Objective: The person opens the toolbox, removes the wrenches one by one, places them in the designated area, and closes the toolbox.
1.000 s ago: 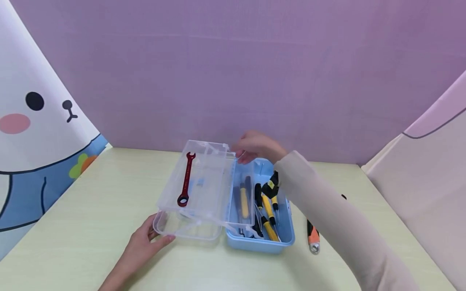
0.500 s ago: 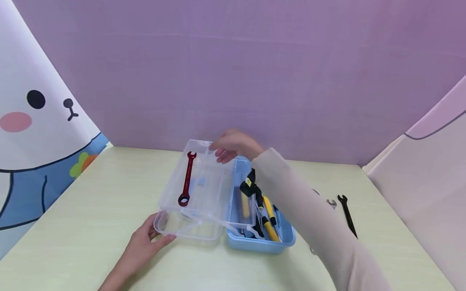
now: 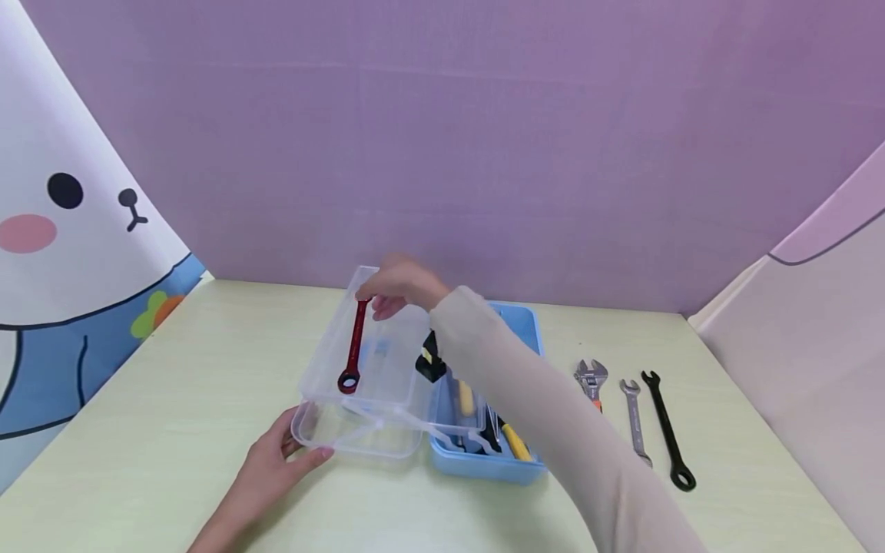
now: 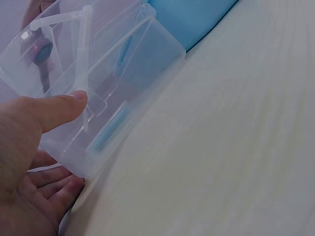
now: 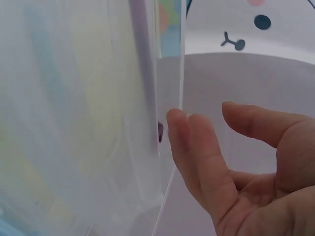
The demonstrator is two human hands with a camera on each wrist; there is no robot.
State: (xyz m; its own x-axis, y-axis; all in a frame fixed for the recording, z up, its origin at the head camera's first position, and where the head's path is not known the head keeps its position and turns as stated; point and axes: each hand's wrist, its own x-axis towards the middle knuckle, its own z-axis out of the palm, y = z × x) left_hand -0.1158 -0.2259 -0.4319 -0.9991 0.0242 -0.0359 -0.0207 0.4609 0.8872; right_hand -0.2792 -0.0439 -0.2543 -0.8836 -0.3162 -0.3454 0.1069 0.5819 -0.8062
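A red combination wrench (image 3: 356, 346) lies in a clear plastic tray (image 3: 404, 369), held up on link arms between the clear lid (image 3: 376, 442) and the blue toolbox (image 3: 484, 465). My left hand (image 3: 273, 461) grips the near left corner of the lid, thumb on top and fingers curled beneath, as the left wrist view also shows. Over the wrench's far end is my right hand (image 3: 401, 284). In the right wrist view, its thumb stands apart from the fingers (image 5: 204, 157) beside the tray wall. My right forearm hides part of the toolbox.
Inside the toolbox are several tools, among them a yellow-handled one (image 3: 515, 443). On the table to the right lie an adjustable wrench (image 3: 591, 376), a silver wrench (image 3: 634, 418) and a black wrench (image 3: 667, 426). A purple cloth (image 3: 442, 153) hangs behind the table.
My right hand has moved left from the toolbox's far side to the wrench's far end. The three wrenches on the right have come out from behind my arm. My left hand stays put.
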